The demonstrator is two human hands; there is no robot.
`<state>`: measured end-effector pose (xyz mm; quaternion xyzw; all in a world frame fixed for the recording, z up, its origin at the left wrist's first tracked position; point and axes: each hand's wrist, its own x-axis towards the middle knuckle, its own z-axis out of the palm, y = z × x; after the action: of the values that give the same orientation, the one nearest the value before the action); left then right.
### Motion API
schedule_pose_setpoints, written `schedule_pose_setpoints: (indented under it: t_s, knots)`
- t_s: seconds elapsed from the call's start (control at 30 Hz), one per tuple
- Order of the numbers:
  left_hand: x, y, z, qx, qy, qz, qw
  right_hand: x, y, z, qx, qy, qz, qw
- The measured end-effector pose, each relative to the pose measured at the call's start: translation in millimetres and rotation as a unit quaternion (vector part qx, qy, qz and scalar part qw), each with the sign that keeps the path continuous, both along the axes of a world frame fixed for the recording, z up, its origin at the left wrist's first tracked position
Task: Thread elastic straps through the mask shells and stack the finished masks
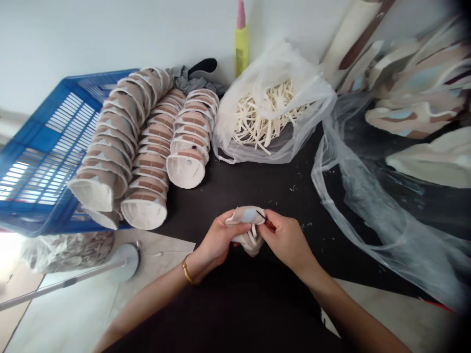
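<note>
pinching one end of a beige fabric shoe upper (237,218), the left hand (217,239) lays its thumb across the front with its fingers tucked behind, closed to about the thickness of the cloth. the right hand (286,236) is closed at the other end, a thin dark tool (261,215) between its fingertips; i cannot tell what sort of tool it is. its tip lies just beside a light blue patch (249,214) on the upper. the piece is held up near the close edge of the black table (235,184). a gold bracelet (186,270) circles the left wrist.

farther back, three rows of nested uppers (156,142) run side by side, the leftmost overlapping a blue plastic crate (47,171). next to them a translucent plastic bag (272,61) stands open around cream strips (274,115), and a yellow bottle (241,51) with a pink top is behind it. to the right, a crumpled clear plastic bag (368,181) lies near more uppers (399,120), which are blurred.
</note>
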<state>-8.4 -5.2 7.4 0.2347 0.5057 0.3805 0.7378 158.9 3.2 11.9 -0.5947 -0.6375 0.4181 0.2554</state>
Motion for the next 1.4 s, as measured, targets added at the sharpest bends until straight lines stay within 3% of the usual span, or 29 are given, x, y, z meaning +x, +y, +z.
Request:
schedule_pose_setpoints:
  t_s: [0.23,0.4,0.5,0.63,0.83,0.97,1.2,1.3,1.4]
  knots:
    - [-1.1,-4.9,5.6,0.021,0.036,0.003,0.999,-10.9,-4.0,-8.6,0.077,-0.199,-0.036,0.976]
    - [-3.3,-5.3,-0.6,0.057,0.084,0.028,0.994,-15.3,-4.8,-7.2,0.109,-0.251,-0.077,0.959]
    - [-5.1,-3.5,-3.8,0.062,0.112,0.05,0.991,-6.3,-3.3,-5.7,0.103,-0.169,-0.071,0.978]
    - [-9.2,-2.8,-5.6,0.063,0.117,0.027,0.991,9.6,-1.8,-0.2,0.098,-0.039,-0.003,0.994]
    - [-6.3,-10.4,-12.5,0.085,0.121,0.053,0.988,9.2,3.5,13.2,-0.002,-0.101,0.105,0.989]
    - [-1.6,-13.1,-17.1,0.113,0.113,0.067,0.985,6.0,7.6,15.0,-0.021,-0.055,0.126,0.99]
    - [-6.8,-11.0,-19.3,0.122,0.112,0.038,0.985,2.9,8.7,8.6,-0.043,0.003,0.12,0.992]
    - [-11.0,-8.3,-15.4,0.126,0.12,0.011,0.985,4.8,12.6,10.3,-0.122,0.074,0.113,0.983]
    - [-14.4,-6.3,-12.2,0.13,0.145,-0.007,0.981,9.3,19.7,17.9,-0.227,0.141,0.126,0.955]
